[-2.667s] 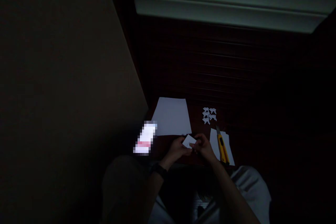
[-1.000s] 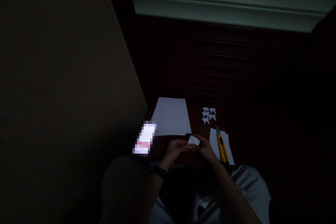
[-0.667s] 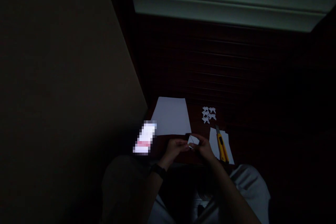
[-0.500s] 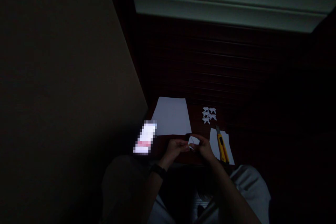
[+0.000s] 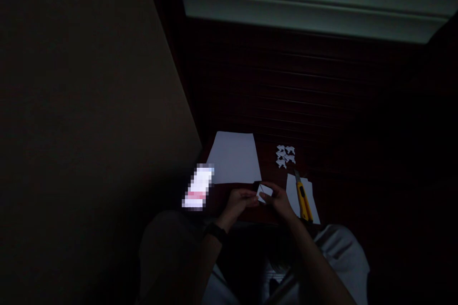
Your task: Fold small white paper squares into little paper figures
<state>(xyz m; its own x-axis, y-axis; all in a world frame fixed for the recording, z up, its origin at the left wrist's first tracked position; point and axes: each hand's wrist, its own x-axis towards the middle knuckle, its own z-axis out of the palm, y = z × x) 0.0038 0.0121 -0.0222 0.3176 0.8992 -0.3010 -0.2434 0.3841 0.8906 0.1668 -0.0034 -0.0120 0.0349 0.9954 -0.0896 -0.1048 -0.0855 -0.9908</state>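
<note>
The small folded white paper (image 5: 265,191) was between my two hands, just above the near edge of the dark tabletop (image 5: 268,161), a crease line running across its face. My right hand (image 5: 279,200) gripped it, thumb lying on the front and the other fingers curled around behind. My left hand (image 5: 239,202) had its thumb and fingers closed at the paper's left corner, and a black watch (image 5: 215,231) sat on that wrist.

Beyond my hands, the tabletop bore a large white sheet (image 5: 234,158), lying flat. At its near left corner glowed a bright screen-like rectangle (image 5: 198,187), too pixelated for me to read. Right of the sheet lay a cluster of little folded white pieces (image 5: 285,156), set close together. Nearer my right forearm, smaller white paper (image 5: 292,200) carried a yellow cutter (image 5: 302,198), its blade sticking out of the handle and pointing away from me.

My knees flanked the table's near edge, and pale slats (image 5: 304,2) crossed the top of my view.
</note>
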